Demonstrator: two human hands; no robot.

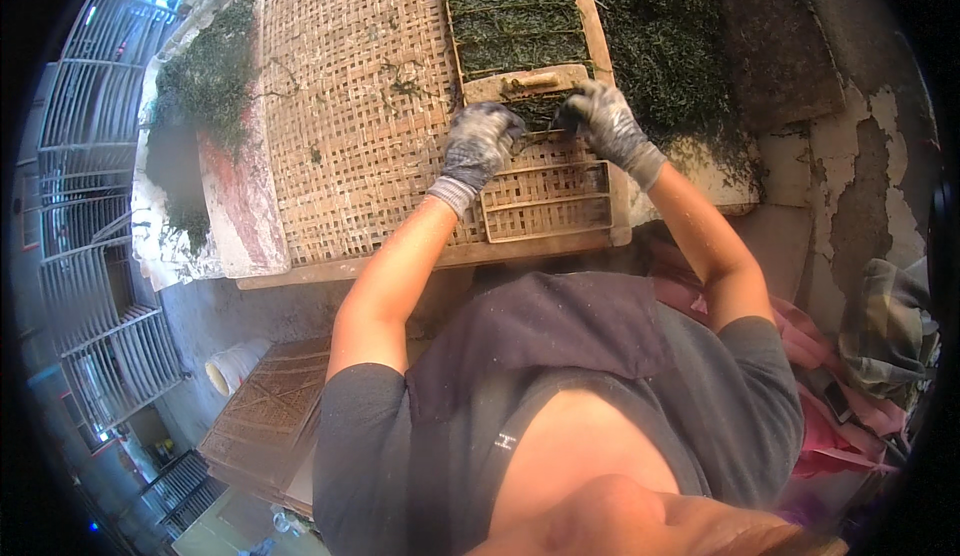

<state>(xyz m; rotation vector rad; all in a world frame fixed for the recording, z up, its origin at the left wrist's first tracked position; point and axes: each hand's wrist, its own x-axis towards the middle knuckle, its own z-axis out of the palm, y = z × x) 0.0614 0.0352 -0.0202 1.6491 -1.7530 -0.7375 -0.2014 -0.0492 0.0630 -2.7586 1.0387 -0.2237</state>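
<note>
Both my hands wear grey, stained work gloves. My left hand (pixel 482 143) is curled at the left side of a long wooden frame (pixel 548 237) with thin crossbars. Across from it, my right hand (pixel 612 132) bends its fingers in at the right side. Between them lies a narrow band of dark green shredded leaves (pixel 542 113), which the fingertips of both hands pinch at. Just beyond sits a flat wooden board with a handle (pixel 527 82). The frame's far sections hold packed green leaves (pixel 518 16); its nearest sections show bare weave.
A woven bamboo mat (pixel 355 146) with scattered bits lies under the frame. Loose green leaves are heaped at the right (pixel 660 51) and at the left (pixel 210 76). Stacked brown panels (pixel 270 411) stand below left, pink cloth (pixel 800 346) lower right.
</note>
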